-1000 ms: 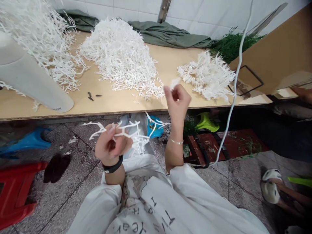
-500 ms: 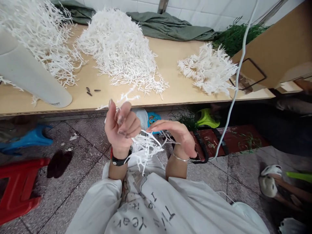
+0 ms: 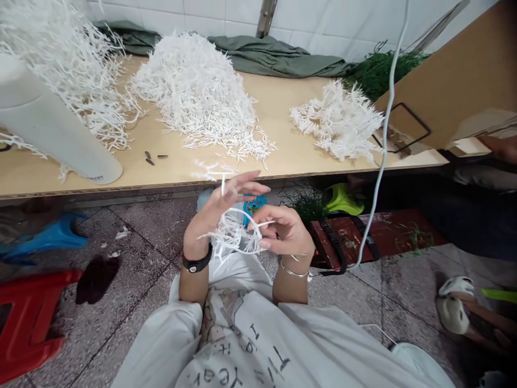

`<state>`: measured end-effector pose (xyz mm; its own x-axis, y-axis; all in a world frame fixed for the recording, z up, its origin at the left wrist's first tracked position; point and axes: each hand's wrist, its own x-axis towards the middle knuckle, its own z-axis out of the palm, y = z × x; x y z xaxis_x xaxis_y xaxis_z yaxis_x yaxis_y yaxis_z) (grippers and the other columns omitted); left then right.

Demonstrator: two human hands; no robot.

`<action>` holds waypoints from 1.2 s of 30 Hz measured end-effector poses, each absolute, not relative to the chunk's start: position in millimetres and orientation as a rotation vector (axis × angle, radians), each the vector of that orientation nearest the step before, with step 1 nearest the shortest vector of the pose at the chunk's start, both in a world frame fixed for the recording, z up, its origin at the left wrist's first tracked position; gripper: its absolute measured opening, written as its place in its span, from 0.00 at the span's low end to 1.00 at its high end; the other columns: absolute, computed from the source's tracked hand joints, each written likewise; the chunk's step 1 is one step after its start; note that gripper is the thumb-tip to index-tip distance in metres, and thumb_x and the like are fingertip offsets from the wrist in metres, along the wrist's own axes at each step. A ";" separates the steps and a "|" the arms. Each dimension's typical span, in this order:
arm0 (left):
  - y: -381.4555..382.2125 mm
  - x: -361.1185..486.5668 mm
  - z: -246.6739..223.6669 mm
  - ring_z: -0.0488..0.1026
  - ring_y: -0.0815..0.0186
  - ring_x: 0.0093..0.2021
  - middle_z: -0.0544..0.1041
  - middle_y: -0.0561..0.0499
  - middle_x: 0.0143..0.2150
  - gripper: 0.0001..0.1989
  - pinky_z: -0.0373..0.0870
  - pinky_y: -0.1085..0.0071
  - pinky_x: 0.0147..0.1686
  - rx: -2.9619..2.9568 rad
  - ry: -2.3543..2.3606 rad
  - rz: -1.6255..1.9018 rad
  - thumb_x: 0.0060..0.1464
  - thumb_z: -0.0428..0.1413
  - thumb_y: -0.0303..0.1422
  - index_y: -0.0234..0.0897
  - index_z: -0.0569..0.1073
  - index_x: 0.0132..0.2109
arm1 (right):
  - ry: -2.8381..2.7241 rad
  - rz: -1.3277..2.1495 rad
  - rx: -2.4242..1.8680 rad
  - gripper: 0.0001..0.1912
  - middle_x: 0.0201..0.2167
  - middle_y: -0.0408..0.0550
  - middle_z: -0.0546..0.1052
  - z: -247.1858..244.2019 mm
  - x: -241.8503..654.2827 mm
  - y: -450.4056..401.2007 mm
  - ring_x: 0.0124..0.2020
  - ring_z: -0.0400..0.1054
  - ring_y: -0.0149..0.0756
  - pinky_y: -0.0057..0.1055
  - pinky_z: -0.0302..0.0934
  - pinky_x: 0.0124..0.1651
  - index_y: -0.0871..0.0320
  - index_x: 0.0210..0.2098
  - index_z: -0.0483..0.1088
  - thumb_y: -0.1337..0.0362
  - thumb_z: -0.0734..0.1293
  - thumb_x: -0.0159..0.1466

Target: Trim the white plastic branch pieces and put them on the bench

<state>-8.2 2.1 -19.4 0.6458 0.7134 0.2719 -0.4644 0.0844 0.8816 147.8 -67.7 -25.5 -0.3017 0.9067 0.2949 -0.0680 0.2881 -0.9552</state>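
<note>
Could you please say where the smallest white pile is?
In the head view, the smallest white pile lies on the table, right of the middle pile, near greenery.

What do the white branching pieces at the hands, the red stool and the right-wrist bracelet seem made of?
White branching pieces: probably matte, flexible plastic, exact type unclear; thin, evenly coloured, bending strands.
Red stool: likely smooth plastic; uniform colour, soft sheen.
Bracelet: apparently polished metal; silvery glint.
</note>
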 end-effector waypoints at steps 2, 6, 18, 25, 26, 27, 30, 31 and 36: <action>2.2 -13.2 -20.1 0.74 0.61 0.43 0.77 0.43 0.44 0.29 0.69 0.69 0.42 1.345 0.279 0.770 0.48 0.58 0.51 0.35 0.73 0.51 | -1.355 1.190 -0.849 0.10 0.19 0.35 0.57 -28.0 147.3 -70.1 0.20 0.48 0.22 0.23 0.44 0.22 0.57 0.32 0.68 0.62 0.72 0.52; 6.6 -23.8 -17.2 0.73 0.66 0.34 0.79 0.47 0.35 0.14 0.69 0.73 0.35 1.641 0.403 0.635 0.49 0.62 0.39 0.32 0.78 0.38 | -0.947 1.077 -0.871 0.12 0.21 0.36 0.60 -28.8 147.0 -68.1 0.19 0.48 0.22 0.22 0.45 0.20 0.56 0.29 0.65 0.60 0.72 0.50; 20.1 -5.6 -30.2 0.56 0.72 0.09 0.55 0.56 0.09 0.23 0.56 0.73 0.12 0.788 0.039 0.592 0.41 0.57 0.50 0.37 0.63 0.14 | -0.932 1.227 -0.724 0.17 0.11 0.32 0.50 -39.9 167.9 -58.9 0.12 0.38 0.22 0.24 0.39 0.14 0.55 0.22 0.59 0.50 0.66 0.53; 10.4 2.6 -12.7 0.54 0.74 0.13 0.58 0.56 0.15 0.25 0.60 0.74 0.17 0.410 0.221 0.610 0.55 0.42 0.52 0.37 0.62 0.23 | -1.351 1.122 -1.225 0.15 0.30 0.43 0.75 -57.1 177.5 -53.3 0.30 0.66 0.28 0.27 0.62 0.36 0.58 0.36 0.70 0.60 0.73 0.52; 8.3 3.0 -11.7 0.55 0.74 0.13 0.60 0.56 0.17 0.24 0.61 0.74 0.18 0.380 0.207 0.621 0.55 0.43 0.52 0.37 0.63 0.25 | -1.388 1.059 -1.277 0.17 0.33 0.44 0.75 -57.1 178.8 -53.6 0.32 0.67 0.29 0.28 0.63 0.37 0.58 0.39 0.71 0.59 0.73 0.52; 6.4 3.4 -11.1 0.56 0.74 0.14 0.62 0.55 0.18 0.23 0.61 0.74 0.18 0.348 0.193 0.636 0.55 0.43 0.52 0.36 0.64 0.27 | -1.408 1.001 -1.307 0.18 0.35 0.45 0.75 -56.5 180.1 -54.2 0.33 0.67 0.30 0.28 0.64 0.39 0.57 0.40 0.71 0.59 0.73 0.52; 2.1 4.4 -10.5 0.57 0.75 0.15 0.63 0.55 0.20 0.22 0.61 0.75 0.20 0.282 0.188 0.661 0.56 0.43 0.51 0.35 0.66 0.34 | -1.412 0.886 -1.301 0.16 0.39 0.47 0.77 -53.3 183.8 -57.0 0.40 0.70 0.34 0.32 0.65 0.45 0.57 0.40 0.72 0.58 0.72 0.54; 1.6 4.5 -10.7 0.57 0.75 0.15 0.63 0.56 0.20 0.22 0.61 0.75 0.20 0.277 0.201 0.667 0.57 0.43 0.51 0.35 0.67 0.36 | -1.434 0.868 -1.275 0.15 0.41 0.48 0.77 -52.2 184.7 -57.7 0.43 0.70 0.36 0.34 0.64 0.48 0.57 0.39 0.73 0.57 0.71 0.54; 6.6 5.2 -13.9 0.56 0.76 0.15 0.63 0.58 0.21 0.16 0.59 0.78 0.20 0.307 0.269 0.870 0.61 0.43 0.45 0.37 0.66 0.42 | -1.673 0.934 -1.166 0.16 0.36 0.48 0.79 -50.8 185.7 -58.1 0.44 0.72 0.37 0.39 0.59 0.57 0.56 0.33 0.77 0.55 0.61 0.64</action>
